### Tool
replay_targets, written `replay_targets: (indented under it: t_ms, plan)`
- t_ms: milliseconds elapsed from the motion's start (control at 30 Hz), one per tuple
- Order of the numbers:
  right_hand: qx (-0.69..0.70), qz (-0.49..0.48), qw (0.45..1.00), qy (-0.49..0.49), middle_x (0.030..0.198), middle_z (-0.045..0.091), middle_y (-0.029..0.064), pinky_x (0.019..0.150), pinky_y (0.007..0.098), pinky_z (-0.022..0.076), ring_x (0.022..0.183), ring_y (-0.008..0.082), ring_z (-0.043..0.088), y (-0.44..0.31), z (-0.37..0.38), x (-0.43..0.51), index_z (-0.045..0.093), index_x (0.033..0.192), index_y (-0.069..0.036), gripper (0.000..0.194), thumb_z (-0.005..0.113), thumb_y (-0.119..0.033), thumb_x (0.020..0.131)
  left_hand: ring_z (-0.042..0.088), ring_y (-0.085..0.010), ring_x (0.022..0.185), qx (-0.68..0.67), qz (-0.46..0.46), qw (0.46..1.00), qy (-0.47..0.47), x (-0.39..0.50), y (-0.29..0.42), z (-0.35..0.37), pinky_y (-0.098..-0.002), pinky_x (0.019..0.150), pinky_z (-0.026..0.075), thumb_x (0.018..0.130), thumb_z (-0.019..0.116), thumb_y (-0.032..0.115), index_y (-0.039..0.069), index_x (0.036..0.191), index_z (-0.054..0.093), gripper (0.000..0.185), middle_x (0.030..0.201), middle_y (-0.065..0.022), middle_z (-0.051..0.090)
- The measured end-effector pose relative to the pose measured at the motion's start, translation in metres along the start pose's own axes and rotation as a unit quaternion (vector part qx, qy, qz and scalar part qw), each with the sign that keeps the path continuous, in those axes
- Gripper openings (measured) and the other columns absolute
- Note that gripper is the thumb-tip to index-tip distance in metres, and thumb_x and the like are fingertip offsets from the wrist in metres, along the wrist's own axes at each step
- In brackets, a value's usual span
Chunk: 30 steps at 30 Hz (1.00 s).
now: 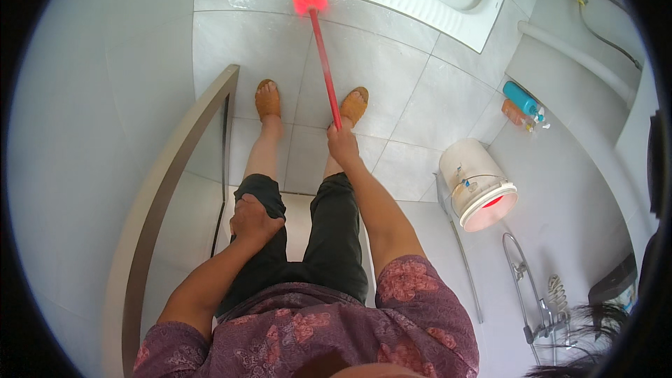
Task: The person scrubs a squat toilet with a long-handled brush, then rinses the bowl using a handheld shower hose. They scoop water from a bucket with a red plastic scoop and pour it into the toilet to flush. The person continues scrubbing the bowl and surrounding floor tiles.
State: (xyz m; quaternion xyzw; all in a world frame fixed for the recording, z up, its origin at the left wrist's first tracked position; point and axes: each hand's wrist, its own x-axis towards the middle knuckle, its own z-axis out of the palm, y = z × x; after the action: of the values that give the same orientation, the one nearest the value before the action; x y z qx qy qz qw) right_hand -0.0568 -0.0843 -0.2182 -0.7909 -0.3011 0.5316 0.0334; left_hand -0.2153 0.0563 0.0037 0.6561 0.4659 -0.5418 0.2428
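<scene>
My right hand (343, 145) is closed around the lower end of a long red handle, part of a toilet brush (324, 60) with pink and green bristles. The bristle head is at the far end, over the grey floor tiles just left of a white ceramic squat toilet (415, 8). Whether the bristles touch the floor cannot be told. My left hand (255, 222) rests on my left knee, on the dark trousers, and holds no tool. Part of its palm side is hidden.
A framed glass door (173, 189) stands on the left. To the right are a white plastic bucket (467, 168) with something red inside, a teal bottle (518, 96) and an orange one (512, 112), a white pipe (577, 60) and a shower mixer (548, 325). Wet tiles shine beside the toilet.
</scene>
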Motion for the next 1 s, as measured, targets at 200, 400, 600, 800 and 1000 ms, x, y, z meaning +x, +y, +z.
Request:
replay_targets:
  t_ms: [200, 400, 600, 800, 1000]
  plan:
    - [-0.012, 0.103, 0.991, 0.083, 0.093, 0.061, 0.0257, 0.073, 0.0510, 0.0512, 0.081, 0.0433, 0.063, 0.057, -0.073, 0.023, 0.058, 0.097, -0.002, 0.024, 0.043, -0.020, 0.092, 0.061, -0.0376, 0.092, 0.019, 0.018, 0.999, 0.036, -0.001, 0.000, -0.002, -0.0479, 0.076, 0.054, 0.059, 0.077, 0.037, -0.005, 0.101, 0.043, 0.068, 0.099, -0.0232, 0.056]
    - [0.124, 0.302, 0.937, 0.124, 0.091, 0.061, 0.0295, 0.074, 0.0520, 0.0490, 0.085, 0.0460, 0.061, 0.124, -0.044, -0.068, 0.059, 0.092, 0.000, 0.036, 0.040, -0.030, 0.096, 0.061, -0.0376, 0.095, 0.035, 0.004, 0.999, 0.007, 0.000, 0.005, -0.008, -0.0466, 0.078, 0.054, 0.059, 0.077, 0.036, -0.007, 0.102, 0.043, 0.069, 0.101, -0.0241, 0.057]
    - [0.086, 0.063, 0.992, 0.072, 0.084, 0.060, 0.0279, 0.069, 0.0520, 0.0495, 0.083, 0.0420, 0.062, 0.023, 0.009, 0.017, 0.060, 0.092, -0.002, 0.027, 0.041, -0.021, 0.093, 0.060, -0.0377, 0.097, 0.032, 0.015, 0.999, 0.022, 0.000, 0.005, -0.012, -0.0442, 0.083, 0.053, 0.059, 0.077, 0.035, -0.006, 0.101, 0.043, 0.068, 0.101, -0.0245, 0.057]
    - [0.109, 0.147, 0.983, 0.018, 0.101, 0.060, 0.0267, 0.079, 0.0523, 0.0478, 0.091, 0.0418, 0.061, 0.057, -0.024, -0.028, 0.060, 0.101, -0.003, 0.035, 0.039, -0.031, 0.095, 0.060, -0.0380, 0.093, 0.046, 0.032, 0.997, 0.052, -0.002, 0.004, -0.010, -0.0439, 0.082, 0.052, 0.057, 0.078, 0.032, -0.007, 0.099, 0.043, 0.067, 0.097, -0.0251, 0.057]
    - [0.152, 0.316, 0.930, 0.108, 0.087, 0.063, 0.0310, 0.072, 0.0527, 0.0492, 0.081, 0.0468, 0.062, 0.118, -0.030, -0.095, 0.061, 0.093, 0.005, 0.049, 0.043, -0.041, 0.095, 0.061, -0.0377, 0.090, 0.027, 0.040, 0.998, 0.049, -0.003, 0.005, -0.014, -0.0436, 0.080, 0.053, 0.057, 0.077, 0.033, -0.008, 0.099, 0.044, 0.067, 0.095, -0.0247, 0.058]
